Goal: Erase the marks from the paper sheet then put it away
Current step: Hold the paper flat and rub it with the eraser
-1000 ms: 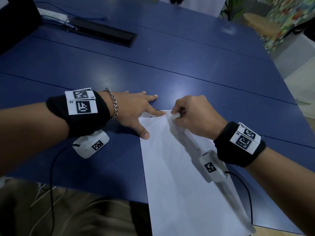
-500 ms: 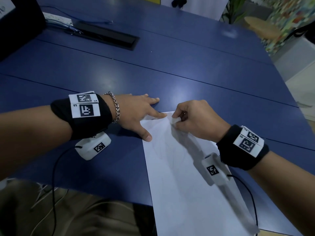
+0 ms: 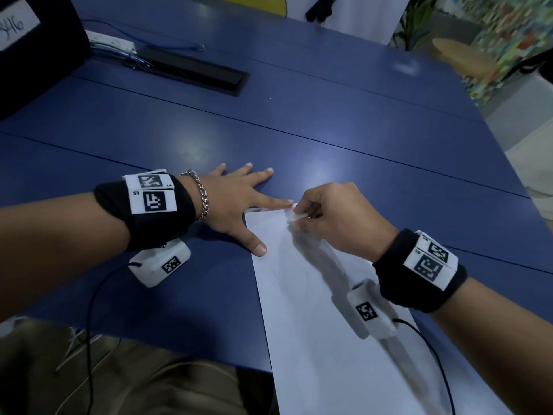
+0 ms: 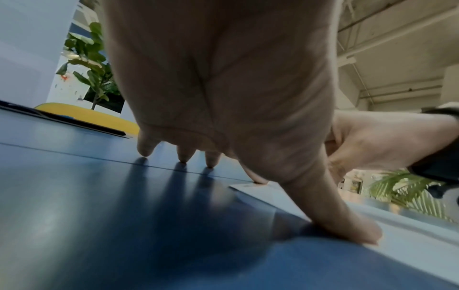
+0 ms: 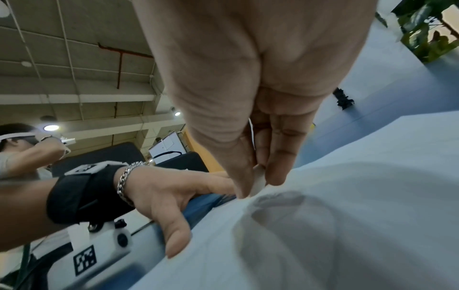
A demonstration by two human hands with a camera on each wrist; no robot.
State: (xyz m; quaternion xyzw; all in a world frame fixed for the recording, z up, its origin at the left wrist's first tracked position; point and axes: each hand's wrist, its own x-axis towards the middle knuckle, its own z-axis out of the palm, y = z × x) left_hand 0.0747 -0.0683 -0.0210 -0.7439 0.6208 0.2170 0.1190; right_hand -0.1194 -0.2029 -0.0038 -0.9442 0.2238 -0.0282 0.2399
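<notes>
A white paper sheet (image 3: pixel 323 319) lies on the blue table (image 3: pixel 329 124) and hangs over its near edge. Faint pencil traces show on it. My left hand (image 3: pixel 239 202) lies flat with spread fingers; its index fingertip and thumb (image 4: pixel 347 221) press the sheet's far left corner and left edge. My right hand (image 3: pixel 335 217) pinches a small white eraser (image 3: pixel 294 217) between thumb and fingers, its tip on the paper (image 5: pixel 347 215) near the far edge. In the right wrist view the eraser (image 5: pixel 258 180) shows between the fingertips, and the paper is wrinkled under it.
A black cable slot (image 3: pixel 191 70) is set in the table at the far left, with a white power strip (image 3: pixel 110 40) and a black box (image 3: pixel 33 49) beside it. Wrist camera cables hang off the near edge. Another person (image 5: pixel 22 155) shows in the right wrist view.
The right hand with the eraser has shifted slightly toward the left, closer to my left index finger. The left hand keeps holding the sheet.
</notes>
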